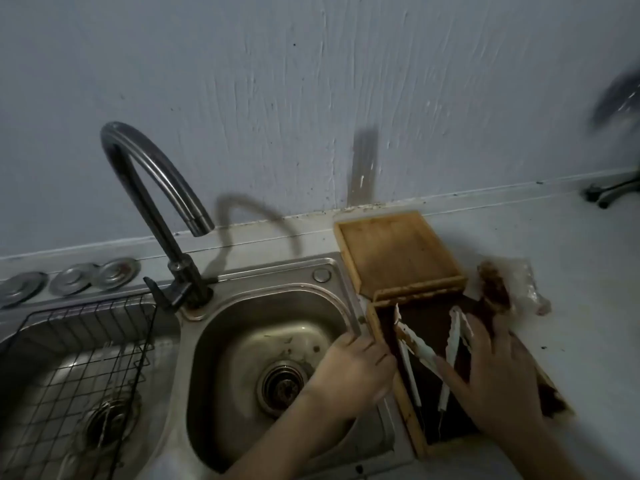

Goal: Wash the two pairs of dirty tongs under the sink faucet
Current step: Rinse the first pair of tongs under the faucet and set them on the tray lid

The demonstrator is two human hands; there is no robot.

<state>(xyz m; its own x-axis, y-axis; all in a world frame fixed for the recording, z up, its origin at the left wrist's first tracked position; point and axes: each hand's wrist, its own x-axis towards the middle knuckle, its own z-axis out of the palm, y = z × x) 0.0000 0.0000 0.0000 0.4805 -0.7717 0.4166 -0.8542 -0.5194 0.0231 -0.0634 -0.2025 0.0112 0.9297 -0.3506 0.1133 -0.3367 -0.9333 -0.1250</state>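
Head view: steel sink [330, 271] in pale countertop [571, 306]

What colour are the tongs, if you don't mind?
White, smeared with brown, lying in the tray: tongs, head view.

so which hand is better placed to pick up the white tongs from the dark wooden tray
Right hand: it lies over the white tongs in the dark wooden tray. Left hand rests at the tray's edge.
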